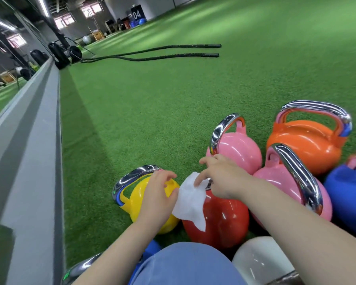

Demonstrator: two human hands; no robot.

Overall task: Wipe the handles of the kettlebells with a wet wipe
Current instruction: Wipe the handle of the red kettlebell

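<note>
Knee: a blue-clad knee (185, 264) fills the bottom edge, nearest the camera, below both forearms.
White kettlebell: a white kettlebell (259, 258) sits low right, under the right forearm.
Red kettlebell: the red kettlebell (224, 221) stands directly beneath the right hand, its handle mostly hidden by the hand and the wipe.
Wet wipe: the white wet wipe (190, 200) hangs between the two hands, draped over the left shoulder of the red kettlebell.
Right hand: the right hand (220, 177) pinches the top edge of the wet wipe with thumb and curled fingers, index finger stretched forward.
Left hand: the left hand (157, 192) grasps the wipe's left edge at the thumb, fingers curved loosely over the yellow kettlebell.
Yellow kettlebell: the yellow kettlebell (144, 202) lies under the left hand, its chrome handle reaching out to the left of the fingers.
Pink kettlebells: one pink kettlebell (240, 149) stands just beyond the right hand; a second pink kettlebell (286, 182) stands right of the wrist.
Orange kettlebell: the orange kettlebell (308, 145) stands farther right and beyond.
Blue kettlebell: a blue kettlebell (349, 194) sits at the right edge.
Battle ropes: two black battle ropes (173, 52) lie on the green turf (152, 103), well beyond both hands.
</note>
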